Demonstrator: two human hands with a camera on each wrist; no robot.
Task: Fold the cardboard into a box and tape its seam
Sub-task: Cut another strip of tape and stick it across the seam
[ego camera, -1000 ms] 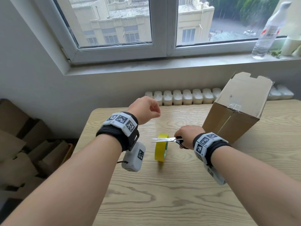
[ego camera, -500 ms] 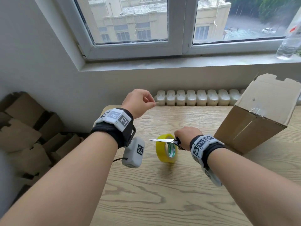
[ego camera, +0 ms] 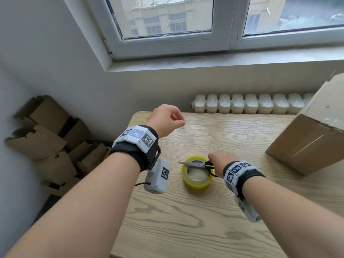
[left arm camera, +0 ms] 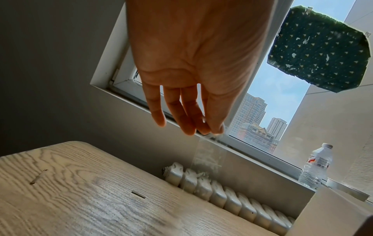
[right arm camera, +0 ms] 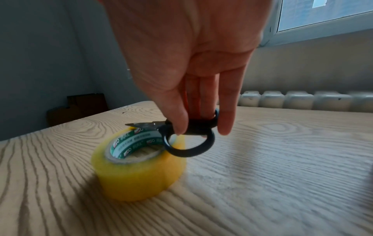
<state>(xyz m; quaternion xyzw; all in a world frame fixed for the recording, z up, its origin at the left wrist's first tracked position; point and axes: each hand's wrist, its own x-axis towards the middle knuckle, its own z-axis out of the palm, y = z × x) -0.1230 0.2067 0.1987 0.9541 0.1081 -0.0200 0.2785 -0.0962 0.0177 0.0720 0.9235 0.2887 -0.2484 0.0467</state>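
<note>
Tape roll, upright on edge 1 s ago, is now lying flat mid-table. Right hand is gripping scissors over it; left hand is pinching a clear tape strip. Folded box is sitting at table's right edge.

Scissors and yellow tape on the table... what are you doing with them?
A person is taping up a cardboard box, which stands folded at the right of the wooden table. The right hand holds scissors just above the yellow roll of tape, which lies flat on the table. The left hand is raised and pinches a clear strip of tape that hangs from its fingertips. More cardboard is stacked on the floor at the left.
</note>
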